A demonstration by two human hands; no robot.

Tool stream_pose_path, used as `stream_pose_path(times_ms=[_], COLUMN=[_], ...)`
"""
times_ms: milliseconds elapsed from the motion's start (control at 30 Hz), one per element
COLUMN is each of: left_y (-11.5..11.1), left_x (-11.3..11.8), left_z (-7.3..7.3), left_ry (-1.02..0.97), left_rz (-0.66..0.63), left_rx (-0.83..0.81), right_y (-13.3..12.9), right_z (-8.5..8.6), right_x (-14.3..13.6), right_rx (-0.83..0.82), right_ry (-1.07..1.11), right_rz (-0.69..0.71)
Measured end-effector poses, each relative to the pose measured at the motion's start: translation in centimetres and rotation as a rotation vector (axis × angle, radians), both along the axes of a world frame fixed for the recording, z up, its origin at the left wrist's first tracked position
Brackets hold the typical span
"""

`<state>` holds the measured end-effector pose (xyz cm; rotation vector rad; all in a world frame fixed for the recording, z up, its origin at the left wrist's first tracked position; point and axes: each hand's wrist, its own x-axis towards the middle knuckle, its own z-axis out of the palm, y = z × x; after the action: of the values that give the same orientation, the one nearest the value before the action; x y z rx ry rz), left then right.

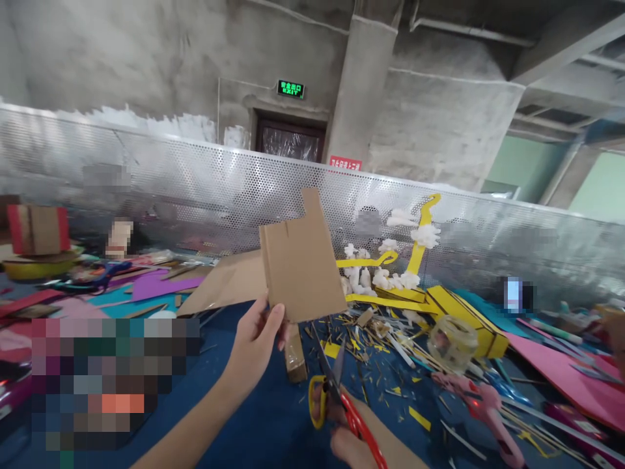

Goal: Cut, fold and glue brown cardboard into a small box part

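Note:
A brown cardboard piece (303, 270) with a narrow tab sticking up at its top is pinched at its lower left corner by my left hand (258, 342). Below and to the right, my right hand (344, 423) has its fingers in the handles of scissors (334, 389), one yellow, one red. The blades are spread and point up, just under the cardboard and apart from it. Behind the cardboard's left side lies a larger cardboard sheet (224, 283). A small taped cardboard block (295, 355) lies on the blue table between my hands.
Yellow and brown scraps (361, 339) litter the table. At the right are a tape roll (452, 342), a pink glue gun (481, 404), yellow pieces (469, 322) and pink sheets (576, 378). Purple sheets (163, 284) lie left. A perforated metal panel (219, 195) stands behind.

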<state>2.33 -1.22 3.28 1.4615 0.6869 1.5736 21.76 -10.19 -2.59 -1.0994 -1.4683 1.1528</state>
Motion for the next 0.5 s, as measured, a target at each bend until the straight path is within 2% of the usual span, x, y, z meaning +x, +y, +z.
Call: stream_pose_path(times_ms=[133, 267, 367, 500], left_y=[1.7, 2.8, 2.8, 2.3], left_x=[0.9, 2.9, 4.3, 4.8], left_z=[1.7, 2.9, 2.5, 0.8], left_ry=[0.022, 0.080, 0.116, 0.172], left_rz=[0.016, -0.022, -0.017, 0.002], left_rx=[0.072, 0.094, 0.077, 0.034], right_y=[2.9, 5.3, 5.8, 5.7], right_z=[0.3, 1.3, 1.8, 1.7], right_x=[-0.4, -0.5, 0.0, 0.4], right_rx=[-0.001, 0.135, 0.173, 0.224], right_ry=[-0.146, -0.236, -0.243, -0.284], right_rz=[0.018, -0.022, -0.031, -0.034])
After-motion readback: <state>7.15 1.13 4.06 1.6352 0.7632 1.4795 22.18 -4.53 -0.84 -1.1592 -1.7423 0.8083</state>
